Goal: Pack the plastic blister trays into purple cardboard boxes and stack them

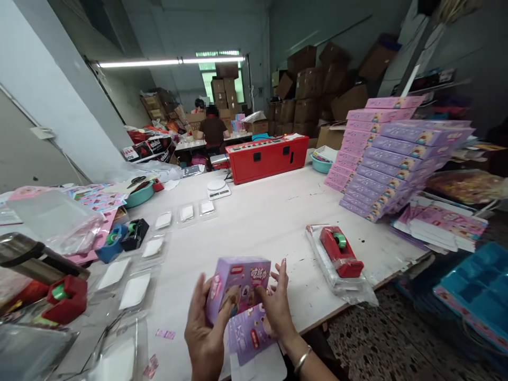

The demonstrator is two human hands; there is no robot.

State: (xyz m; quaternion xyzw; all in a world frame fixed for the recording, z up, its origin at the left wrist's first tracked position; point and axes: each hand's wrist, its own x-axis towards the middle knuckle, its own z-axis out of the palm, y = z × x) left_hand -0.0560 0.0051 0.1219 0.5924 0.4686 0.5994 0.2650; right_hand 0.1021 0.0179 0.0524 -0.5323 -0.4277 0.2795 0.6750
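Observation:
A purple printed cardboard box is tilted between my hands near the table's front edge. At its lower end a printed flap hangs open, with a white inner panel below it. My left hand grips the box's left side, fingers behind and thumb across the printed face. My right hand, with a bangle at the wrist, holds the right side by the open end; its thumb lies on the face and some fingers are raised. The inside of the box is hidden.
Stacked purple boxes and pink boxes stand at right. A red tape dispenser lies on plastic-wrapped packs. White pads in clear trays line the left. Behind are a white scale, a red machine and a seated person.

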